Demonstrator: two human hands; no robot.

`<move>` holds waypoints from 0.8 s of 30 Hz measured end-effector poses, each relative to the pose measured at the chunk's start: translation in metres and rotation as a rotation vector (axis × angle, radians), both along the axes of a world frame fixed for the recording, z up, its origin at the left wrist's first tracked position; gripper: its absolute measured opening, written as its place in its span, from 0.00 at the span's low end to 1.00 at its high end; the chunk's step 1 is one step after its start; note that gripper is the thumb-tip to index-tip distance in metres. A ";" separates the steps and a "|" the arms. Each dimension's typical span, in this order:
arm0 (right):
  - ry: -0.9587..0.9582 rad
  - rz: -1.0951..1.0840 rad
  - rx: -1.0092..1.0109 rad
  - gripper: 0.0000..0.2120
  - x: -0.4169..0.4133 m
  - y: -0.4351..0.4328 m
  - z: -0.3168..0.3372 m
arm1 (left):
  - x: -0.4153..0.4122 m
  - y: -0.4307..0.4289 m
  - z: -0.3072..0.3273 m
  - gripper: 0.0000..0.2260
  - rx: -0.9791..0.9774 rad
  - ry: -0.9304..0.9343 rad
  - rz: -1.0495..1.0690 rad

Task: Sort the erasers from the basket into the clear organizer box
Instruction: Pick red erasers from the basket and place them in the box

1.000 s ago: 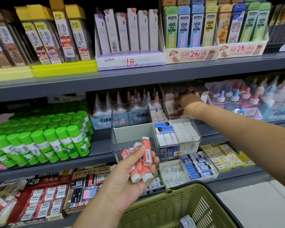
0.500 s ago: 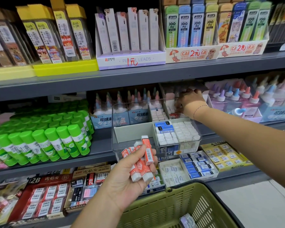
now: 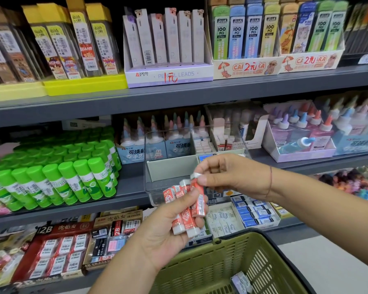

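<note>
My left hand (image 3: 166,230) grips a bunch of several red-and-white erasers (image 3: 184,217), fanned upward. My right hand (image 3: 229,175) pinches the top end of the tallest eraser (image 3: 198,194) in that bunch. Behind both hands, on the middle shelf, stands the clear organizer box (image 3: 157,166); its front left compartment looks empty, and its back compartments hold small white erasers and red ones. An olive green basket (image 3: 221,266) sits below my hands, with one blue-white eraser (image 3: 240,282) on its bottom.
Green glue sticks (image 3: 72,179) fill the middle shelf on the left. Glue bottles (image 3: 302,132) stand at the right. Boxes of erasers (image 3: 253,213) line the lower shelf. Pencil lead packs (image 3: 168,39) stand on the top shelf.
My right hand has come back from the organizer's back compartments to my left hand and now pinches the tallest eraser. The left hand has kept its bunch.
</note>
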State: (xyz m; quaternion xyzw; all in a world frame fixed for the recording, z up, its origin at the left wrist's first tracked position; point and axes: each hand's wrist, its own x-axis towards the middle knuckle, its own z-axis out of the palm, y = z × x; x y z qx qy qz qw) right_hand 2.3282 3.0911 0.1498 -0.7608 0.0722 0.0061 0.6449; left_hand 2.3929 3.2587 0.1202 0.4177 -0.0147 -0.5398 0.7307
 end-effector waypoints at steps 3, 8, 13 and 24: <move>0.048 0.078 0.158 0.06 -0.004 -0.008 0.007 | -0.004 -0.001 0.001 0.14 0.001 0.007 -0.038; -0.104 -0.301 -0.159 0.05 0.007 -0.072 0.037 | 0.001 -0.004 -0.002 0.17 0.014 0.076 0.044; 0.070 -0.521 -0.991 0.12 0.037 -0.128 0.045 | 0.003 -0.006 -0.006 0.19 0.020 0.149 0.053; 0.410 -0.522 -1.442 0.13 0.064 -0.136 0.008 | 0.010 -0.006 -0.009 0.19 0.035 0.150 0.034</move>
